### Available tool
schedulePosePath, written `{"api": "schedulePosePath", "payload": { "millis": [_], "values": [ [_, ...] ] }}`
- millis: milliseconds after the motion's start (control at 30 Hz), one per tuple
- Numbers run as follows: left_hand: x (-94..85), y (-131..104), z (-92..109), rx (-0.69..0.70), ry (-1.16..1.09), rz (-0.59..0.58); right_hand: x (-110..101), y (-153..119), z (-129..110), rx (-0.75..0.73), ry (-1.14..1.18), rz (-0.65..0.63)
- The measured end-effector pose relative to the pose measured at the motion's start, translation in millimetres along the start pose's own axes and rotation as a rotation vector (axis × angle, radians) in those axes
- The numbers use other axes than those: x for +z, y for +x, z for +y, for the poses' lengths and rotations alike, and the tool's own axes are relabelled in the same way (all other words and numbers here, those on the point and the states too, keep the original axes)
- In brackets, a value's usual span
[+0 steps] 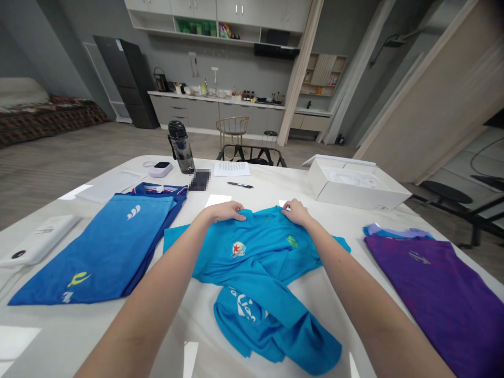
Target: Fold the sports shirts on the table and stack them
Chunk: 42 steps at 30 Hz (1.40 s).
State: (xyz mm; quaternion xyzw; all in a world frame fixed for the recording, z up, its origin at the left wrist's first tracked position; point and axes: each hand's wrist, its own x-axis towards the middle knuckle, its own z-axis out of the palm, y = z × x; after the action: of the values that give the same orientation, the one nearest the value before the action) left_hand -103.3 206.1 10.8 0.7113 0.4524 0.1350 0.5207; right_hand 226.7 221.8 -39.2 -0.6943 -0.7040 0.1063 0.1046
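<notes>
Where hands pinch, teal shirt [258, 252], rumpled hem

Even, moderately bright indoor light; hard white glare patches lay on the tabletop [283, 184], wide-angle distortion leaned the room's edges, background looked soft, upper right corner dark, one small patch pixelated.

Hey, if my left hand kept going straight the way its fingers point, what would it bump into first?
Your left hand is already on the bright blue shirt. Past the neckline, it would probably meet your right hand, though their relative heights are hard to judge.
</notes>
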Motion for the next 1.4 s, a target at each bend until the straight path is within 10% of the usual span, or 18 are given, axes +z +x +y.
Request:
{"api": "schedulePosePath", "payload": {
  "millis": [267,433,600,800,933,1100,1400],
  "values": [
    [-56.6,45,7,0.003,-0.037,0.294,-16,43,-3,-0.099,0.165,0.369],
    [-67.5,81,-39,-0.246,0.51,0.364,7,51,-15,0.076,0.034,0.157],
    [-62.6,92,-62,-0.191,0.681,0.446,24,59,-19,0.117,-0.054,0.147],
    [-21.2,86,-42,-0.069,0.904,0.919,22,73,-22,0.131,-0.005,0.327],
    [8.0,73,-28,0.0,0.957,0.793,13,51,-17,0.098,-0.01,0.343],
    [31.0,47,-27,-0.307,0.719,0.49,2,-10,1,0.231,-0.064,0.186],
    [41.1,-6,-62,-0.451,0.659,0.608,7,-79,44,0.344,-0.149,-0.065]
  ]
}}
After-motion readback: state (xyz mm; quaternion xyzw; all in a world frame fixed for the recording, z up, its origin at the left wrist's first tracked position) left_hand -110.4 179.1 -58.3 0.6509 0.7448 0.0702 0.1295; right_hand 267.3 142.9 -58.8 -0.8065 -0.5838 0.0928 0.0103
